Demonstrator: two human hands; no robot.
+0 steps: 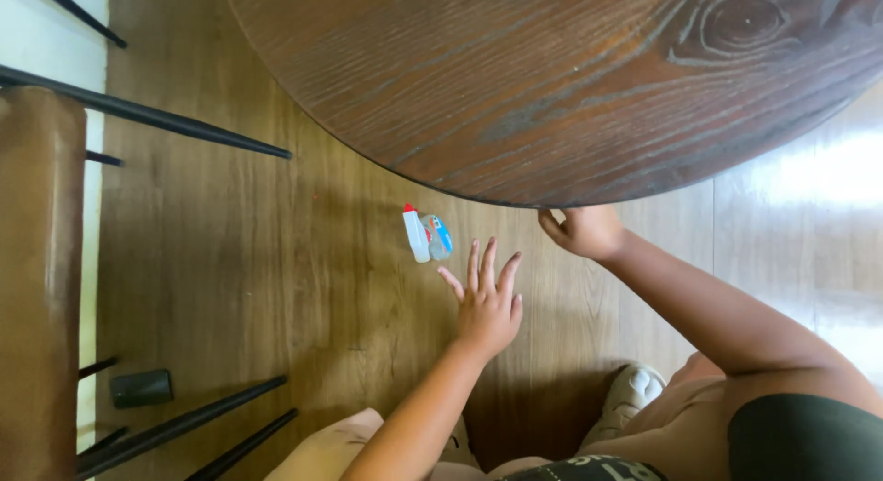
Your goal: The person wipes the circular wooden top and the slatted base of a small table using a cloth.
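Small bottle [416,234] seen lying on wood floor [230,279], under round bench [570,85] edge. Left hand [487,302] spread wide, empty, near it. Right hand [581,231] curled on bench rim. Chair legs [166,122] at left.

I see my left hand [486,302] stretched down with fingers spread, near a small white bottle [416,234] with a red cap lying on the wooden floor [230,269]. My right hand [581,230] grips the round table [552,85] edge.

Bottle [417,234] on floor [230,260], beside table [552,76]
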